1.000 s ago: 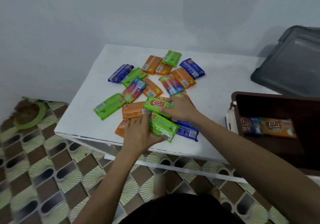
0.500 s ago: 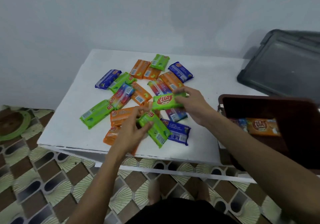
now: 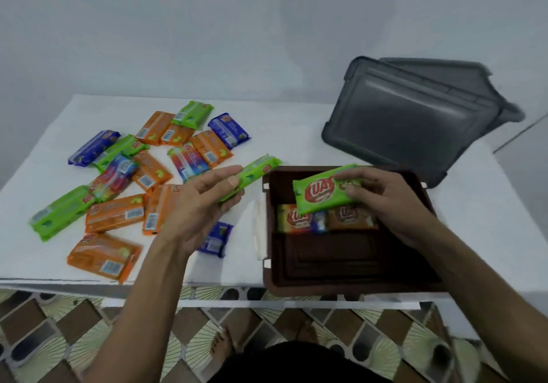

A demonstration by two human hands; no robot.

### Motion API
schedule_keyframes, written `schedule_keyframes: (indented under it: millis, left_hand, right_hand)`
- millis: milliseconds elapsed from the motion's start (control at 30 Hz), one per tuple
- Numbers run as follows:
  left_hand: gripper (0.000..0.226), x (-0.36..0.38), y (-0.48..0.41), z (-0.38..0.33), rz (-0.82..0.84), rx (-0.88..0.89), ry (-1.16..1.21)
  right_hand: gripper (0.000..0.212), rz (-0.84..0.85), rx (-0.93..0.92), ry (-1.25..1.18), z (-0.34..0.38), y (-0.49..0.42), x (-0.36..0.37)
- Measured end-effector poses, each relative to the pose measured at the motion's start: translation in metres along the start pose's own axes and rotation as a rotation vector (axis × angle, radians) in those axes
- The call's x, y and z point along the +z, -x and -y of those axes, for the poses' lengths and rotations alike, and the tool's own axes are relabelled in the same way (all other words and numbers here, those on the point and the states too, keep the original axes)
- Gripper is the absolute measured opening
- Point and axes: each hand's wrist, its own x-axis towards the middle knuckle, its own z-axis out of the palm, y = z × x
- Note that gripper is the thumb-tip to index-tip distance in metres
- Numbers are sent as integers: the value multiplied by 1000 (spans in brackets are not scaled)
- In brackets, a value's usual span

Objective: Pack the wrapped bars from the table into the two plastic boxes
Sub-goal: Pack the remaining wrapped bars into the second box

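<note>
The right hand (image 3: 382, 199) pinches a green wrapped bar (image 3: 323, 194) by its right end, logo up, holding it over the open brown box (image 3: 350, 267). Below that bar, at the far end of the box, lie two more bars side by side. The left hand (image 3: 201, 205) is clamped on a second green bar (image 3: 255, 172), thumb on top, held above the white worktop (image 3: 290, 133) just left of the box's rim. Further left, orange, green, blue and multicoloured bars (image 3: 115, 213) lie scattered on the worktop. Behind the brown box, at the far right, a grey box (image 3: 415, 122) sits tilted and apart from both hands.
</note>
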Motion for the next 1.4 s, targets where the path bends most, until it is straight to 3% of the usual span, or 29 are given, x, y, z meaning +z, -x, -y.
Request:
schedule_keyframes:
  millis: [67,167,267,333,433,500,567,633,733,833,900,1067,1167,1267,1400]
  left_hand:
    - [48,18,-3,7,44,60,-16]
    - [50,34,-6,14,56,180,-215]
    - [57,41,-4,14,72,237,-351]
    - [61,46,0,11,89,246,-361]
    - [65,48,2,9,128,244,-415]
    - [68,50,3,6,154,236,-414]
    - [71,53,4,4,169,222,-400]
    - [72,60,4,0,199,199,-369]
    - [63,73,3,-4,241,189,-385]
    - [58,77,-4,-2,259,212,-614]
    - [57,74,-9,4,248,275,-757]
    - [43,65,-19,35,52,613,-1145]
    - [33,63,-21,50,-59,661,-1190]
    - [29,61,-22,54,-142,651,-1188]
    - [29,59,-22,52,-108,603,-1202]
  right_hand:
    - [29,54,39,54,-15,-6,0]
    - [33,200,107,128,-32,-22,13]
    - [38,303,67,501,-49,-35,23]
    - [40,290,-36,767,-58,-35,24]
    - [38,215,-172,896,-61,-33,25]
    - [33,52,-316,817,-52,-32,21]
    - [37,-71,-473,572,-37,-28,18]
    - [49,-33,-579,387,-21,-20,18]
    - [48,14,-615,347,-10,-9,17]
    - [36,-49,-575,273,-5,3,8]
    - [26,-78,-446,139,-3,9,-2]
    - [13,-109,-154,112,-16,6,-43]
    - [12,-15,5,213,-29,2,-60]
    - [28,128,137,386,-40,-8,-52]
    - [39,78,179,761,-60,-15,-39]
